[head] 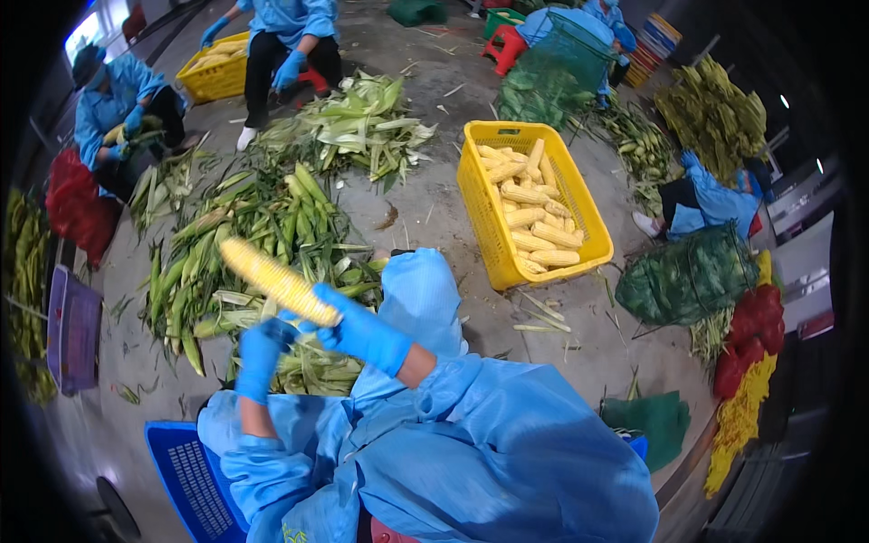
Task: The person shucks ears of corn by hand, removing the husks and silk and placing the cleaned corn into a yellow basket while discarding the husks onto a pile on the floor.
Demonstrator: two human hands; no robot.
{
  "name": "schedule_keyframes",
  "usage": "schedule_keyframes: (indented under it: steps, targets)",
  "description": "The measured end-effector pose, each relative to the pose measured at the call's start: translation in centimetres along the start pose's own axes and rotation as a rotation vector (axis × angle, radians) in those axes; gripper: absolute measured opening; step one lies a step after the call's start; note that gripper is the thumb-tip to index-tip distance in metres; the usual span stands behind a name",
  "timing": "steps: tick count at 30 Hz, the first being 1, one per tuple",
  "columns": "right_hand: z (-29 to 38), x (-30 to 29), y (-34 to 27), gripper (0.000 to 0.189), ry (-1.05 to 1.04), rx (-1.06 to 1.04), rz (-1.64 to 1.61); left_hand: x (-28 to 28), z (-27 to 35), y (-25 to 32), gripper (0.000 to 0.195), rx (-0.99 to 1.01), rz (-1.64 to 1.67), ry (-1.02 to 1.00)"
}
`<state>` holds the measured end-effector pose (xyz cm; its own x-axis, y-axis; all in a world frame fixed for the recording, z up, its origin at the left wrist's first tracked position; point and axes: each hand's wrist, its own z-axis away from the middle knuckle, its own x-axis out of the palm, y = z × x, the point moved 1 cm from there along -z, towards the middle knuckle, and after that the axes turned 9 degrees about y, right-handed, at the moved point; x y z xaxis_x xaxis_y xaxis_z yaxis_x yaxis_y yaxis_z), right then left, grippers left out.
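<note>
My right hand [360, 332], in a blue glove, grips a husked ear of corn [275, 278] by its lower right end; its yellow kernels are bare. Just beneath that end is my left hand [261, 356], also gloved in blue, its fingers bent and partly hidden; whether they touch the cob or hold something is unclear. Beyond both hands lies a heap of unhusked green corn ears [285, 224] on the concrete floor. Loose husks [316, 370] lie close by my legs. A yellow plastic crate [597, 261] with many husked ears [526, 197] stands to the right.
A husk pile [366, 125] lies ahead. Several co-workers in blue sit around, one beside another yellow crate [204, 85]. A green mesh sack [686, 278] lies at right. A purple crate [71, 332] stands at left, and a blue crate [193, 475] is beside me.
</note>
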<state>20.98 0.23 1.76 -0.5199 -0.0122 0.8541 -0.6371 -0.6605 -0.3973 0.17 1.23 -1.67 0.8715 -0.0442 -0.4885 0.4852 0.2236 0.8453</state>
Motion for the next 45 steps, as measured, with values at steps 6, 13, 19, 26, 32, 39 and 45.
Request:
schedule_keyframes:
  steps: [6, 13, 19, 26, 32, 39, 45]
  targets:
    - [8.9, -5.2, -12.5, 0.04, 0.266, -0.559, -0.029, 7.2, 3.4, -2.5, 0.028, 0.205, -0.584, -0.347]
    - [8.5, -17.4, -25.1, 0.03, 0.684, -0.951, 0.159, 4.8, 1.8, -3.7, 0.033, 0.094, -0.323, -0.141]
    - [-4.5, -5.5, -15.4, 0.031, 0.359, -0.253, 0.789, 3.8, -2.5, -7.6, 0.034, -0.006, -0.175, -0.122]
    - [-14.6, -7.4, -4.8, 0.04, -0.014, -0.396, 2.139, -4.2, -17.2, -18.7, 0.033, -0.307, 0.308, 0.339]
    - [-15.8, -6.5, -3.1, 0.045, -0.183, -0.143, 2.195, -4.9, -30.6, -22.0, 0.024, -0.119, 0.162, 0.532]
    - [-16.9, -3.4, -6.0, 0.057, -0.143, 0.104, 2.197, 3.1, -35.2, -27.1, 0.073, -0.408, -0.562, 0.216]
    - [-17.5, -2.0, -6.9, 0.055, -0.154, -0.001, 2.17, 4.9, -32.6, -25.5, 0.064, -0.364, -0.783, -0.011]
